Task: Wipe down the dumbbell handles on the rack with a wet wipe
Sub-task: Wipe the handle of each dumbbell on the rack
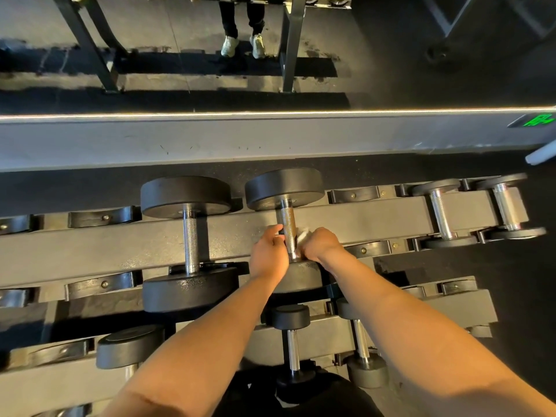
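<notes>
A black dumbbell with a knurled steel handle (288, 225) lies on the top tier of the grey rack (361, 221). My left hand (268, 254) curls round the near part of that handle from the left. My right hand (319, 244) holds a white wet wipe (302, 235) against the handle's right side. A second large dumbbell (190, 233) lies to the left on the same tier, untouched.
Two small dumbbells (475, 212) sit at the right end of the top tier. Smaller dumbbells (291, 341) rest on the lower tier near my arms. Behind the rack runs a mirror with a grey ledge (270, 136), which reflects a standing person's legs (242, 25).
</notes>
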Motion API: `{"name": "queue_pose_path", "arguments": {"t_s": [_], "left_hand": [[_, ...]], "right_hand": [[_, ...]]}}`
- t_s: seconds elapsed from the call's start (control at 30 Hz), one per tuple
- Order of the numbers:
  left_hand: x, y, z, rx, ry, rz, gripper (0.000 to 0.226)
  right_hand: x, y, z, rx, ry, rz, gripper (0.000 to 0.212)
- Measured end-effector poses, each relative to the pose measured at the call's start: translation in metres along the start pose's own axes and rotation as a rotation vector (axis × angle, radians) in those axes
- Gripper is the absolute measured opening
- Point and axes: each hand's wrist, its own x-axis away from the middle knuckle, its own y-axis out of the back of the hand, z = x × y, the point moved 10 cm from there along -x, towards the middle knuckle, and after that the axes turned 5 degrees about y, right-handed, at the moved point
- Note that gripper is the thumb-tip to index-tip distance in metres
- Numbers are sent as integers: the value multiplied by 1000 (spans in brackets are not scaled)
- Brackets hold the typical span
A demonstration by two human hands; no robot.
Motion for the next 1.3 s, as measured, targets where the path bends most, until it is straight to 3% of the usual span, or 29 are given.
{"name": "queue_pose_path", "arguments": {"t_s": [0.13,0.23,0.4,0.47,0.6,1.0,1.2,1.3], "left_hand": [[2,3,0,63,-32,-25,30],[4,1,-9,56,-115,2,25],[2,-3,-24,39,-208,143,27],[-6,2,-30,-13,-208,115,18],[-24,24,-41,-8,-208,-110,19],[-54,-5,-25,259,180,-218,11],[-55,-5,-16,332,173,-79,8],[-51,-12,-6,340,228,54,22]], "right_hand": [[3,10,-22,-274,-31,-194,27],[12,9,1,-232,132,-148,12],[26,0,39,-15,341,-52,12],[26,2,37,-16,355,-81,8],[28,8,25,-213,337,-200,31],[20,6,18,-274,276,-199,21],[20,4,19,-274,279,-202,26],[19,5,17,-281,274,-213,29]]}}
